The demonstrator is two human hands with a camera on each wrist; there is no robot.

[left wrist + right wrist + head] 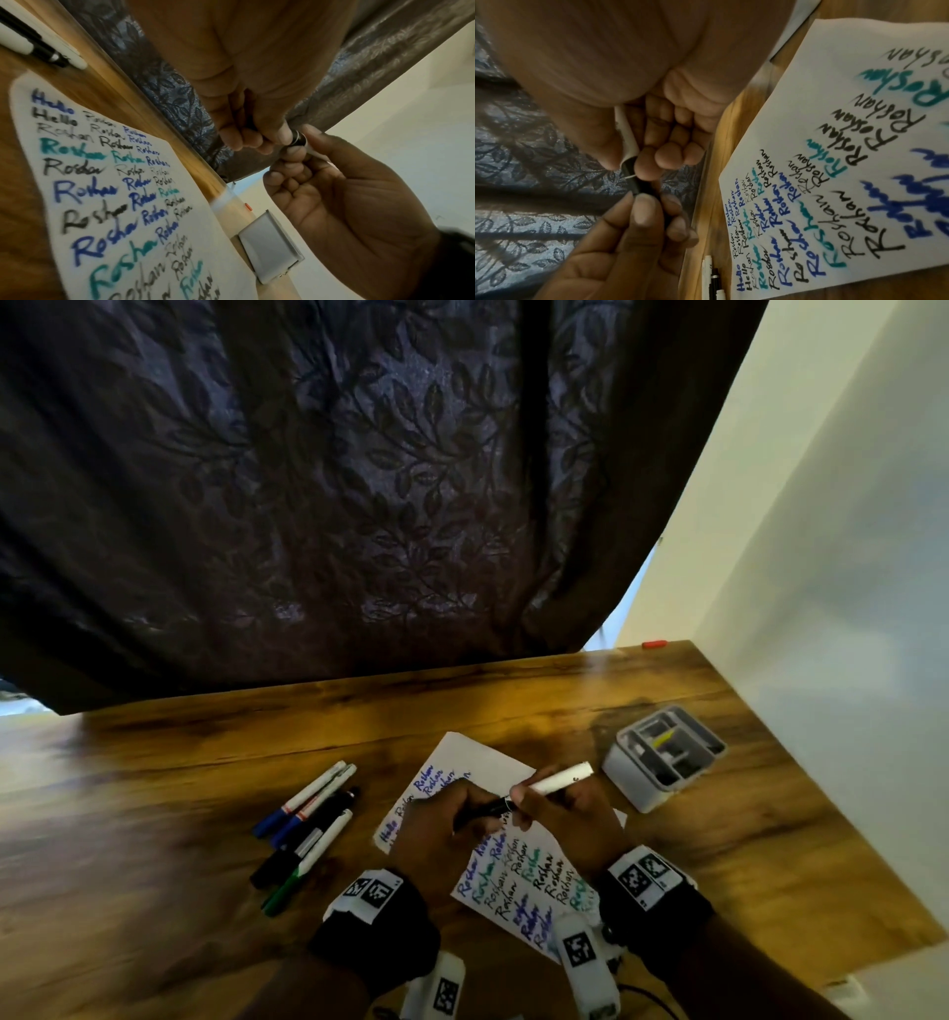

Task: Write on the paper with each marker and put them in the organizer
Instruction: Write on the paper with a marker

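Your right hand point(570, 806) pinches the white barrel of a marker point(557, 780) between thumb and forefinger, the other fingers curled under it, while your left hand point(441, 834) wraps its fingers around the black cap point(488, 810) at the marker's near-left end. The two hands meet knuckle to knuckle just above the paper point(477, 762), both wrists low and turned inward so the marker runs from near left to far right, its white tail pointing toward the organizer point(662, 757). From the wrist views the cap and barrel sit joined or nearly joined; you cannot tell whether it is coming off or going on. Expect the marker to be light and stiff, with smooth plastic that can twist in a loose pinch, so hold the barrel close to the joint and pull or push straight along its length rather than bending it. The paper is thin and unweighted, already crowded with blue, black and teal words, and will likely slide on the wooden table point(154, 788) if a hand drags across it. To the left of the paper lie the other markers point(308, 824) in a loose bundle, caps toward you, apparently not yet put away. The grey organizer stands to the far right of the paper, near the wall point(847, 557), with a few items in its compartments.
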